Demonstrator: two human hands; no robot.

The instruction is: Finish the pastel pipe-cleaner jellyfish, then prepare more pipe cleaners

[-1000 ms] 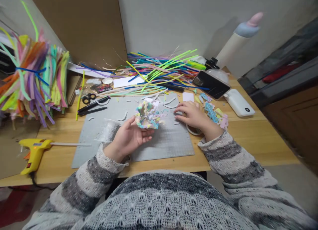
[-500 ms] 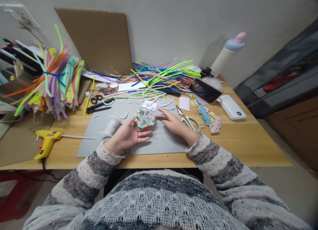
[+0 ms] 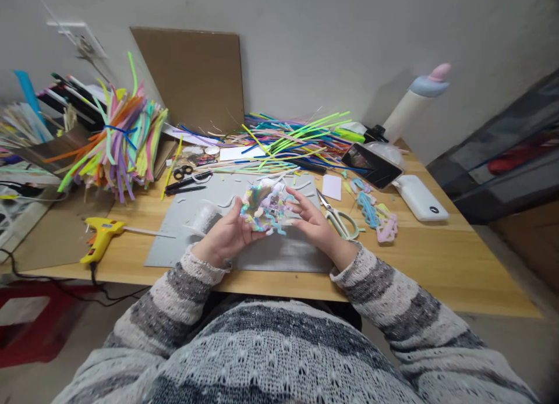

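**Pipe-cleaner piece held in both hands above the mat**

Pastel pipe-cleaner bundle, a tangle of looped blue, pink, yellow and lilac stems, sits lifted just above the grey cutting mat, near the mat's middle. Judging by its look, the piece is partly built: many loops are already curled into a dense ruffled cluster, yet loose ends trail from its lower edge at about 5 o'clock, so shaping seems unfinished.

Left hand cups the bundle from 7 o'clock; thumb up along its left edge, the other fingers curled under and lightly closed on it. Right hand meets it from 3 o'clock; fingers slightly spread, tips touching the bundle's right side. Whether they pinch a single stem I cannot tell.

Outward from the piece:
- 3 o'clock, just beside the right hand: pale-handled scissors on the mat's edge.
- Farther at 3 o'clock: blue and pink curled pieces on the wooden table.
- 2 o'clock: phone, with white power bank near it.
- 12 o'clock: loose heap of coloured stems.
- 10 o'clock: tied stem bundle; black scissors between it and the mat.
- 9 o'clock, well apart: yellow glue gun.
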